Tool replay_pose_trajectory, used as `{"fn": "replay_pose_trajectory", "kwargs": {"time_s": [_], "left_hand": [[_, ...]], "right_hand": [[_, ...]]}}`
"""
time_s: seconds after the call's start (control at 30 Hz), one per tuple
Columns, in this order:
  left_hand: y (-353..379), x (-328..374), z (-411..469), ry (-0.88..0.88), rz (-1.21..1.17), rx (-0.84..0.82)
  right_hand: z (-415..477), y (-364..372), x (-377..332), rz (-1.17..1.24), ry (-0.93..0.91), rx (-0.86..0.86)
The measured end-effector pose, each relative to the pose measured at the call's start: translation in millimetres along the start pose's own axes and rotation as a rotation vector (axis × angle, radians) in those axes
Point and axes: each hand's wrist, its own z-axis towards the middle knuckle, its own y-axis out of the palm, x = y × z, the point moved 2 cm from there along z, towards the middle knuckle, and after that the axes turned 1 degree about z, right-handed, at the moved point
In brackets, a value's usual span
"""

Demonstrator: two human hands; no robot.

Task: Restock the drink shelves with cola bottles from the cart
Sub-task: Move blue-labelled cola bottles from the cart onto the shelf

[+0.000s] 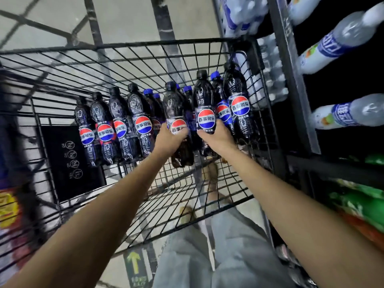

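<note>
The right hand (217, 139) was wrapped round a dark plastic cola bottle (204, 100) inside the black wire cart (145, 44), and the left hand (169, 141) gripped the neighbouring cola bottle (176, 109). Both bottles seemed to stand upright, caps up. The grey metal drink shelves (295, 90) lay just right of the cart, nearer the right hand.

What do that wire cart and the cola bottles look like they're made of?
The cart looks like steel wire with a dark, faintly glossy coating: thin rods crossing in a rigid grid. The cola bottles seem clear glossy plastic: sharp glints, ribbed moulded walls, dark drink showing through.
</note>
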Motion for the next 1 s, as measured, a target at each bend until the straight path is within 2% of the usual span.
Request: {"fn": "replay_pose_trajectory", "kwargs": {"time_s": [0.13, 0.33, 0.43, 0.63, 0.73, 0.87, 1.0], "left_hand": [[-11, 8, -37, 0.056, -0.223, -0.054], [-30, 21, -110, 0.225, -0.352, -0.127], [-42, 26, -160, 0.348, -0.308, -0.134], [-55, 21, -266, 0.587, -0.189, -0.314], [-42, 15, -312, 0.608, -0.155, -0.39], [1, 4, -375, 0.685, -0.102, -0.622], [48, -1, -422, 0.652, -0.025, -0.77]], "right_hand": [[-33, -13, -9, 0.185, -0.047, 0.05], [-115, -29, -25, 0.37, -0.179, 0.139], [-166, -34, -26, 0.401, -0.251, 0.227], [-276, -35, -4, 0.503, -0.359, 0.382], [-335, -43, 19, 0.518, -0.358, 0.517], [-415, -70, 65, 0.489, -0.289, 0.677], [-478, -90, 114, 0.497, -0.242, 0.77]]}}
